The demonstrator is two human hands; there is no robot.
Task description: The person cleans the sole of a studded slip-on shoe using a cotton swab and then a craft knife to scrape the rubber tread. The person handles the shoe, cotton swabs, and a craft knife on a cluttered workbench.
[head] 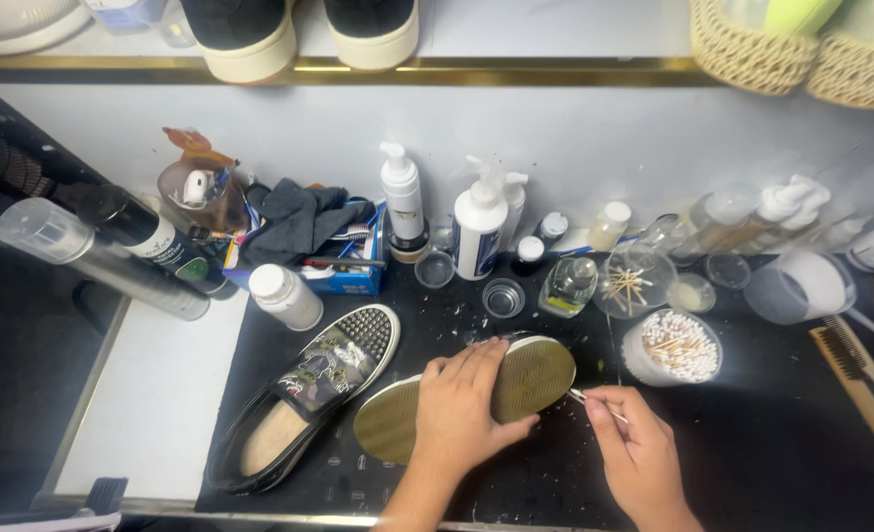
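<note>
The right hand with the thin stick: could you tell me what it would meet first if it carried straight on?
Probably the edge of the upturned shoe's yellowish sole; the right hand aims its thin stick there.

Two slip-on shoes; three pump bottles; two brushes.
</note>
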